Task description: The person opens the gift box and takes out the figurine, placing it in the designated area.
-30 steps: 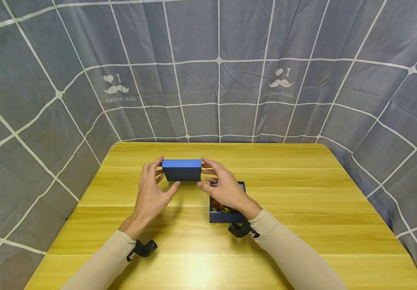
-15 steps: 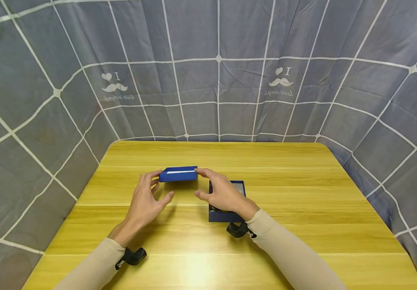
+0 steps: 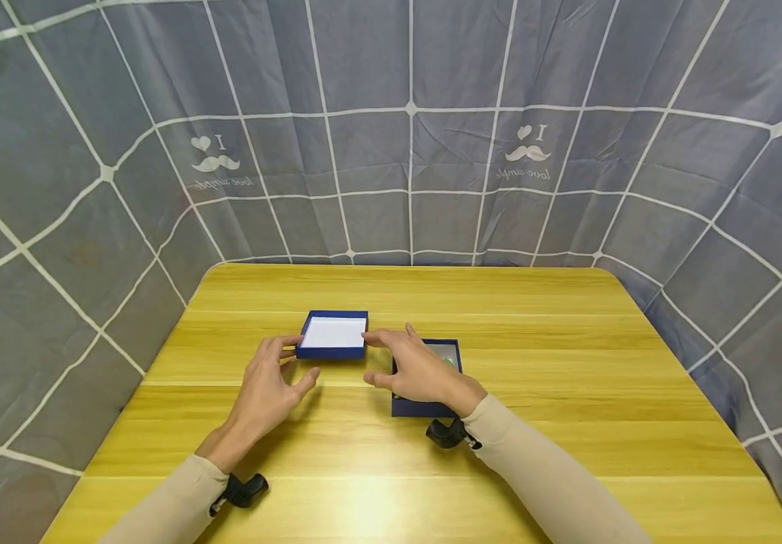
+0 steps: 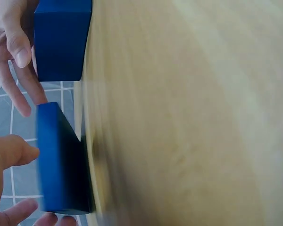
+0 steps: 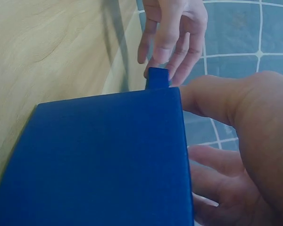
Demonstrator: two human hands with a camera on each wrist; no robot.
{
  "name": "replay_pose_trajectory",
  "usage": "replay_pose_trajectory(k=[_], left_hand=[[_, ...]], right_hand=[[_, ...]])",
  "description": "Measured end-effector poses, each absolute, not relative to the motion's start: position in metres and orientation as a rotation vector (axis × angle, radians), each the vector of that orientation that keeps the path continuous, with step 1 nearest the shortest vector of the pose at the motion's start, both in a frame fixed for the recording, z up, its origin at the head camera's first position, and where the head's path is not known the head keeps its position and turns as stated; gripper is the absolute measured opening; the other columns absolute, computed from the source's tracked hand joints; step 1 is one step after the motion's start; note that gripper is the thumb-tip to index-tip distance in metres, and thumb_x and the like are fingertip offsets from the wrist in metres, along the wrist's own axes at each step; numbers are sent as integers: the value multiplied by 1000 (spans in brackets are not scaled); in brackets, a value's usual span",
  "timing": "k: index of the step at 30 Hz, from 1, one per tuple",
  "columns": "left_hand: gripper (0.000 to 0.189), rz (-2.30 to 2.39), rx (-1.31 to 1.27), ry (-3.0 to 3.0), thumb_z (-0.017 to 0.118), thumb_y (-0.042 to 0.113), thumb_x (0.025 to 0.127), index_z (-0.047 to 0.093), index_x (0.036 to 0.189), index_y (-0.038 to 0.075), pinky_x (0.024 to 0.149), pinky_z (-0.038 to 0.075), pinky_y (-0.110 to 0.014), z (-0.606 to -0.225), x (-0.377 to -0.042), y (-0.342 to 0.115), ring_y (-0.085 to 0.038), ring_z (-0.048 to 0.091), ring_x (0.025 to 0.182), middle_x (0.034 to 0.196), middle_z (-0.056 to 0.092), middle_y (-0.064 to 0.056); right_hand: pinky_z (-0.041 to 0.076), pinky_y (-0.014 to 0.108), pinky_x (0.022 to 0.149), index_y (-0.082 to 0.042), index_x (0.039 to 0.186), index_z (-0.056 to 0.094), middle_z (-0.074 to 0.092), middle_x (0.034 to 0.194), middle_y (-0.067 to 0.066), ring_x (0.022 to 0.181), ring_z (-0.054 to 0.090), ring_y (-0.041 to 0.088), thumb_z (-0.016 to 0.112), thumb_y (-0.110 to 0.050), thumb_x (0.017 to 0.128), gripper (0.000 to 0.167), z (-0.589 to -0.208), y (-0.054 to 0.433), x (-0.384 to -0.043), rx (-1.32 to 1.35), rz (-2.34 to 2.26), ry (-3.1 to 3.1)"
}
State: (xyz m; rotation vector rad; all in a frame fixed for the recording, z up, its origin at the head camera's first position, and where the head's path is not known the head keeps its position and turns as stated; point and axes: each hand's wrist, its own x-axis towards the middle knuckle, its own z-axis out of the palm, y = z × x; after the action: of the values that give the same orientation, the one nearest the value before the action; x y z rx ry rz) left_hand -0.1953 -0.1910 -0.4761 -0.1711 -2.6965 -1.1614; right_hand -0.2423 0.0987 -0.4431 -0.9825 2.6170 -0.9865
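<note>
A shallow blue box lid [image 3: 330, 353] with a white inside faces upward, low over the table left of centre. My left hand [image 3: 264, 393] touches its left side with the fingertips, thumb spread away. From the right, the fingertips of my right hand [image 3: 421, 374] press against the opposite side, and that thumb also stands off. In the left wrist view the lid [image 4: 52, 160] is tilted near the table surface. Beneath my right hand stands an open blue box [image 3: 425, 408]; the hand hides most of its contents, with a bit of green showing.
A wooden table [image 3: 533, 325] carries everything. Grey curtains with white lines [image 3: 363, 151] enclose it at the back and sides. In the right wrist view the box wall [image 5: 94, 160] fills much of the foreground.
The lid has turned from standing on edge to lying with its white inside up, and has come lower and slightly nearer. Both hands moved with it; the box stayed put.
</note>
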Motion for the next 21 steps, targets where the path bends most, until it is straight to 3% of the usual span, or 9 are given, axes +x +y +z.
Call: replay_pose_trajectory(k=[5, 13, 21], left_hand=[[66, -1019, -186, -2728, 90, 16, 103, 60, 157, -7, 116, 59, -70, -482, -193, -188, -55, 66, 142, 154, 58, -33], [67, -987, -255, -2732, 89, 20, 104, 61, 160, -2, 112, 58, -70, -479, -190, -184, -51, 66, 138, 154, 60, -30], [70, -1015, -394, -2747, 90, 27, 104, 59, 163, 6, 118, 56, -74, -472, -191, -167, -51, 65, 146, 162, 59, -28]], right_hand=[[4, 69, 149, -3, 174, 51, 57, 178, 15, 169, 52, 36, 80, -30, 114, 72, -443, 102, -241, -991, -973, 2617], [14, 66, 149, -6, 175, 50, 54, 180, 14, 172, 47, 38, 78, -30, 115, 71, -441, 109, -242, -1008, -981, 2618], [46, 63, 136, -12, 174, 53, 55, 179, 12, 168, 52, 38, 80, -30, 113, 70, -437, 129, -236, -1005, -999, 2650]])
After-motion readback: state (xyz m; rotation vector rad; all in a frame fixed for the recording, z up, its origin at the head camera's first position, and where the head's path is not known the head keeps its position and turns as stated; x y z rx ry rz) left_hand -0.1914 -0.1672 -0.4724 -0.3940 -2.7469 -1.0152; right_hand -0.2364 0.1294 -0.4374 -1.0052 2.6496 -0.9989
